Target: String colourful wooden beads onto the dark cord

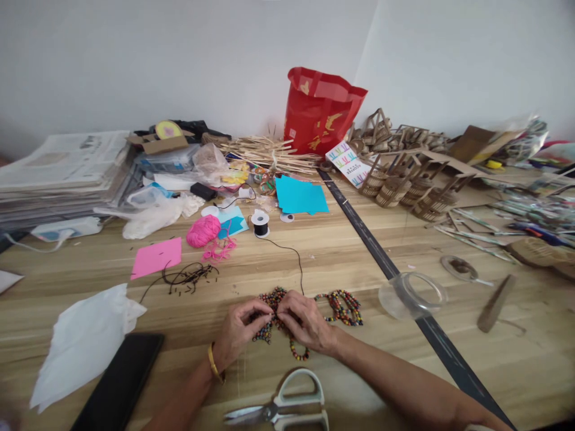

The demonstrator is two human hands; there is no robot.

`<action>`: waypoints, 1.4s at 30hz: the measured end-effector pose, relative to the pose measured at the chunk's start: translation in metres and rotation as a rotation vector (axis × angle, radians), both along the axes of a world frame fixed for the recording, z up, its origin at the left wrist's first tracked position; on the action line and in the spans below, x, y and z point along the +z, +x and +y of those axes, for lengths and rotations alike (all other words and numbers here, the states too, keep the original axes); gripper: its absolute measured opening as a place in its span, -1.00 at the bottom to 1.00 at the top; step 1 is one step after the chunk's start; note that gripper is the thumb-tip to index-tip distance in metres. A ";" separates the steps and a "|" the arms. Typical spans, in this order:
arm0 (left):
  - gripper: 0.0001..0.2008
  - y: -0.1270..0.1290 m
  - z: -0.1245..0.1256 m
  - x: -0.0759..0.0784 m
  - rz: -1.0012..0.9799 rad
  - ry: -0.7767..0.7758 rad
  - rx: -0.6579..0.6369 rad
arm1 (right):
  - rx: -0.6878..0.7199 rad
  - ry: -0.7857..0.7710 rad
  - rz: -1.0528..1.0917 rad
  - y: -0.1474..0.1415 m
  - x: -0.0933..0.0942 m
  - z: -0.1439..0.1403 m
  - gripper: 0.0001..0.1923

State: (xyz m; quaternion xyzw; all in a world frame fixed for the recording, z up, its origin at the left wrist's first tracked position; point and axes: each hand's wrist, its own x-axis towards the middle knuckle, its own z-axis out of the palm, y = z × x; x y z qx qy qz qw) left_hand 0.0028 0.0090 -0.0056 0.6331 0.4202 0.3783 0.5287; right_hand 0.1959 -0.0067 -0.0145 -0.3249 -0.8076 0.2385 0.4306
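Both hands meet over a string of small multicoloured beads (345, 306) lying in loops on the wooden table (341, 251). My left hand (239, 332), with a gold bangle on the wrist, pinches the beads from the left. My right hand (306, 323) pinches them from the right, fingertips touching the left hand's. A thin black cord (299, 263) runs from the hands up to a small spool (260, 223). White-handled scissors (287, 407) lie just below the hands.
A black phone (121, 383) and white plastic bag (85, 341) lie at left. Pink yarn (203, 230), pink paper (157, 257), blue paper (300, 196), a red bag (321, 111), woven baskets (395, 185), a tape roll (413, 294) and stacked newspapers (63, 167) fill the rest.
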 end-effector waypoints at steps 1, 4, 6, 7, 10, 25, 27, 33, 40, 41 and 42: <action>-0.94 0.000 0.000 -0.001 0.000 0.006 -0.001 | 0.002 0.002 0.001 0.000 0.000 0.000 -0.88; -0.94 0.000 0.000 -0.002 -0.004 0.027 -0.008 | 0.004 0.007 -0.006 0.000 0.001 0.000 -0.88; -0.94 0.000 0.000 -0.001 -0.005 0.039 -0.013 | 0.002 0.009 -0.012 0.000 0.002 0.000 -0.87; -0.94 0.000 0.000 -0.001 -0.007 0.042 -0.016 | 0.001 0.010 -0.012 0.000 0.002 0.000 -0.87; -0.94 0.001 0.000 0.000 -0.018 0.036 -0.026 | 0.000 0.010 -0.013 0.000 0.004 0.000 -0.87; -0.92 0.001 0.001 0.001 -0.050 0.078 -0.028 | 0.005 0.027 0.011 -0.002 -0.002 0.000 -0.92; -0.92 0.001 0.000 0.001 -0.043 0.032 -0.028 | 0.005 0.028 0.028 -0.002 -0.003 0.000 -0.93; -0.88 0.002 -0.002 0.004 -0.032 -0.133 -0.004 | 0.021 0.017 0.026 -0.001 -0.007 0.000 -0.89; -0.84 0.002 -0.002 0.003 -0.032 -0.119 0.017 | 0.034 -0.001 0.030 0.000 -0.007 0.000 -0.90; -0.84 0.002 -0.002 0.002 -0.034 -0.111 0.018 | 0.033 0.004 0.028 0.000 -0.006 0.000 -0.92; -0.83 0.002 -0.002 0.002 -0.039 -0.101 0.018 | 0.033 0.010 0.027 0.000 -0.005 0.000 -0.93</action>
